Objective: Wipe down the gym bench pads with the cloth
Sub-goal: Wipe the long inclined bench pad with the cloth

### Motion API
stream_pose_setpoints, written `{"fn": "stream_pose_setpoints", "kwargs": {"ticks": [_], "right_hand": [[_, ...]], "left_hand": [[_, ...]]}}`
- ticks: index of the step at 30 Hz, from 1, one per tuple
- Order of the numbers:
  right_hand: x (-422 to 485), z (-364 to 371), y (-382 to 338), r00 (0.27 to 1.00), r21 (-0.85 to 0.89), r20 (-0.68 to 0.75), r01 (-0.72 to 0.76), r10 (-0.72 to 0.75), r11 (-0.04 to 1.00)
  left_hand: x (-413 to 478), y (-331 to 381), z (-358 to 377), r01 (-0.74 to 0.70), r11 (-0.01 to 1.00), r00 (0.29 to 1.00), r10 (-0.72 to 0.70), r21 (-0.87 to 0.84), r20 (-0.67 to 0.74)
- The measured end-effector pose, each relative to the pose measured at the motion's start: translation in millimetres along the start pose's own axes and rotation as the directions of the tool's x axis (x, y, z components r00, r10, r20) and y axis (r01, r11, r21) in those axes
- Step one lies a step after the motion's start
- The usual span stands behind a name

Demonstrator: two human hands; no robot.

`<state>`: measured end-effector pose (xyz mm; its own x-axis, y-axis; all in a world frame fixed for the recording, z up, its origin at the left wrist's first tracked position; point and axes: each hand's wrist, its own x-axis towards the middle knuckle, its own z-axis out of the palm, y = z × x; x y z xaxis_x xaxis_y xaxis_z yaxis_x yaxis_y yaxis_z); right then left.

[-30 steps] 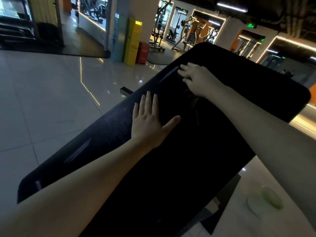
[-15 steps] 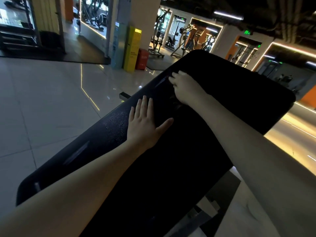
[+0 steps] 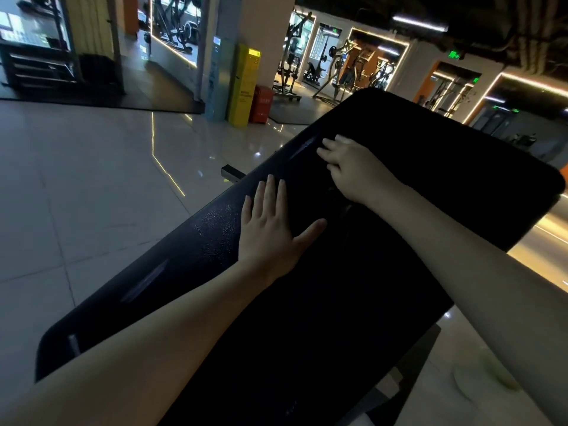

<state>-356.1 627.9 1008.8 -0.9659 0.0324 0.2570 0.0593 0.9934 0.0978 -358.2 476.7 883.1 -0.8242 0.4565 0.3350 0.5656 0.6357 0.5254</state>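
- Head view: looks down along a long black bench pad, running diagonally from lower left to upper right, rounded at the corners and glossy along the left edge.
- Shows the left hand laid flat on the pad near that left edge, palm down, fingers straight and close together, thumb spread out to the right; relaxed and gripping nothing.
- Shows the right hand further up the pad, just beyond the left hand's fingertips and apart from them, knuckles up, fingers bent and pressed down toward the pad's left edge.
- Hints at the cloth only as faint dark creases on the pad just under the right wrist, black on black, too dim to trace an outline.
- Cannot tell if clutching the cloth or merely pressing on it with the right hand, given the bent fingers and hidden palm.
- Has both bare forearms reaching in over the pad, the left from the lower left corner, the right from the lower right.
- Catches a bit of dark bench frame under the pad's right side.
- Takes in a pale glossy tiled floor on the left, with thin yellow light streaks reflected in it.
- Further back: a yellow kiosk against a white pillar, a red box just beside its right side, weight machines in lit rooms beyond, and a green exit sign up by the dark ceiling.
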Motion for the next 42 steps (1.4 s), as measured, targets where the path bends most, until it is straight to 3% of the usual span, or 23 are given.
{"fn": "stream_pose_setpoints", "kwargs": {"ticks": [10,25,42], "right_hand": [[79,14,-14,0.999,-0.131,-0.032,-0.041,0.037,0.99],[-84,-11,-4,0.993,0.049,0.09,0.072,-0.076,0.996],[80,20,-21,0.996,-0.128,-0.046,-0.079,0.073,0.989]], "left_hand": [[-1,-2,1,-0.002,0.999,1.0,0.002,-0.035,-0.01],[-3,3,-4,0.009,1.0,1.0,-0.009,-0.016,0.001],[-1,0,-1,0.013,1.0,1.0,-0.013,-0.019,-0.009]]}}
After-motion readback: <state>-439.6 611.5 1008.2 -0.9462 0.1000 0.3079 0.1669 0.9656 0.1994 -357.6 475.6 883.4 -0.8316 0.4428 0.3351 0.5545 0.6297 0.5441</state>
